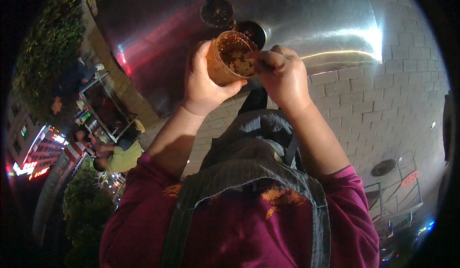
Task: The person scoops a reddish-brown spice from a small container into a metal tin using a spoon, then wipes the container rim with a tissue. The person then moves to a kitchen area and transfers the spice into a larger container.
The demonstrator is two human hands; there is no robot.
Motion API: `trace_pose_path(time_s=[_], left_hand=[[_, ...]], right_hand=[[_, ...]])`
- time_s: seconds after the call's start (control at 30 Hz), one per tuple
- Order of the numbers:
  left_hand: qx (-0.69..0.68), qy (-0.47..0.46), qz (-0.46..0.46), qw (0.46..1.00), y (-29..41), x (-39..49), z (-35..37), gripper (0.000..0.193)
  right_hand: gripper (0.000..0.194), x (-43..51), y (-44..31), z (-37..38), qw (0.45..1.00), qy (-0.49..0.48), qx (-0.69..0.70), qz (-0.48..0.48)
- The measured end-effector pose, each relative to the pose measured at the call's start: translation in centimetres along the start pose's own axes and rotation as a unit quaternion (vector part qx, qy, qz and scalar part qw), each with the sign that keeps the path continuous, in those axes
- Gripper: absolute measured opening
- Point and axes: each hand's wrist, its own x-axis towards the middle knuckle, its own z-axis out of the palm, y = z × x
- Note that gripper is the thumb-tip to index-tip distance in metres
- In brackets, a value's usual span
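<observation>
My left hand (201,77) is wrapped around the side of a translucent plastic tub (224,72), thumb along its lower front. The tub is tilted, with wet reddish-brown flakes, apparently chilli, clinging to its inner wall and bottom. At the right rim is my right hand (282,67), its fingers curled and the index finger reaching over the opening. Whether it holds a thin utensil is hidden. Just beyond the tub stands a round metal container (264,34), dark inside and partly covered by the tub. A second round dark vessel (216,12) holds dark flecked stuff.
Both vessels stand on a shiny metal tabletop (323,16), with reddish bits between them. Paving bricks (359,95) surround it. At left are a metal-framed stand (104,106) and a person in a yellow-green top (125,156). Stools (409,178) stand at lower right.
</observation>
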Motion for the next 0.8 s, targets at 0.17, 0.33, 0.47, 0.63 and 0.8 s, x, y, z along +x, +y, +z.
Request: trace_pose_path(time_s=[0.17, 0.33, 0.47, 0.63, 0.8], left_hand=[[0.05, -0.035, -0.004, 0.998, 0.2, 0.2, -0.5, 0.093], [0.052, -0.011, 0.001, 0.999, 0.1, 0.5, -0.2, 0.094], [0.047, -0.017, -0.006, 0.999, 0.3, 0.5, -0.3, 0.093], [0.059, -0.004, 0.009, 0.998, 0.3, 0.5, -0.6, 0.093], [0.026, -0.005, -0.012, 1.0, 0.0, 0.3, -0.7, 0.094]], right_hand=[[0.011, 0.7, 0.9, 0.1, 0.994, 0.049, 0.026, 0.091], [0.012, 0.6, 1.5, -1.2, 0.978, 0.094, 0.102, 0.154], [0.012, 0.7, 1.3, -0.6, 0.975, 0.046, 0.142, 0.166], [0.016, 0.6, 1.6, -0.9, 0.949, 0.1, 0.181, 0.236], [0.015, 0.0, 2.0, -1.8, 0.972, 0.025, 0.117, 0.202]])
